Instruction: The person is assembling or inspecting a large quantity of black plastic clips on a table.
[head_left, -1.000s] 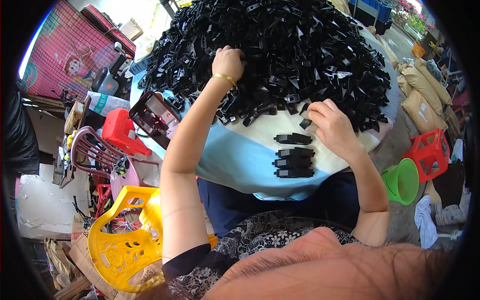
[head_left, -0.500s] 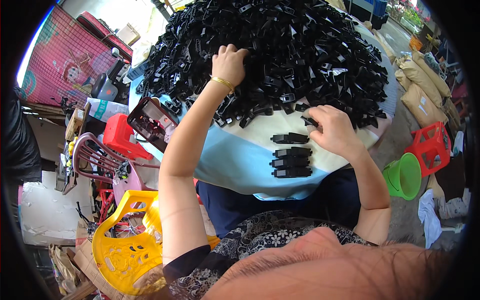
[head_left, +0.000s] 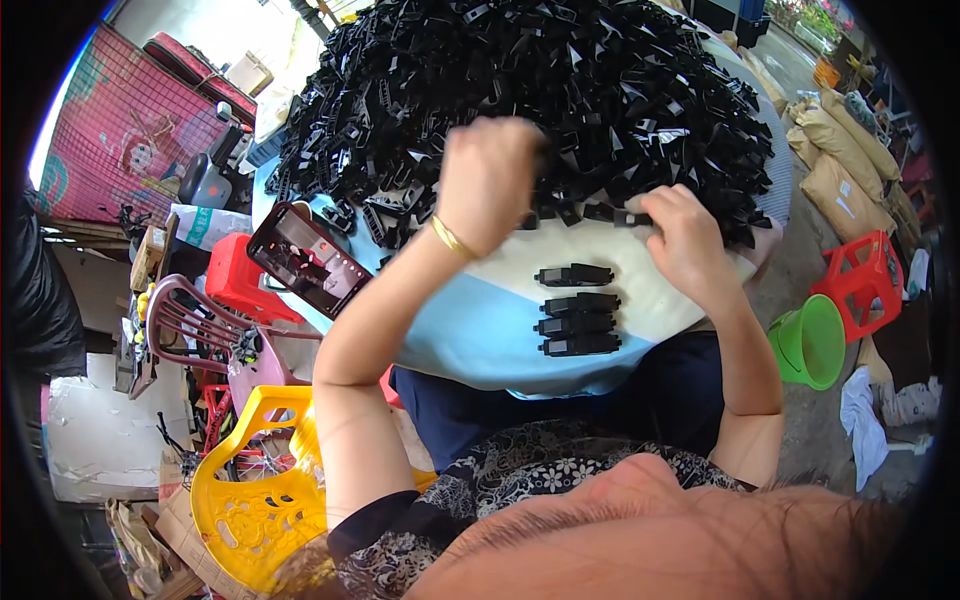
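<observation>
- The left hand (head_left: 487, 180) is raised above the near edge of the heap of black plastic parts (head_left: 540, 90), curled into a loose fist; whether it holds a part cannot be told; a gold bangle (head_left: 452, 238) circles its wrist.
- The right hand (head_left: 685, 240) rests at the heap's near right edge, fingers narrowed on a black part (head_left: 633, 214).
- Four black assembled pieces (head_left: 577, 310) lie in a column on the table's (head_left: 470, 340) near edge, between the forearms; the top one sits slightly apart.
- A phone (head_left: 308, 260) leans at the table's left edge; a yellow stool (head_left: 250, 500) stands below it; a green bucket (head_left: 810, 342) sits off the right side.
</observation>
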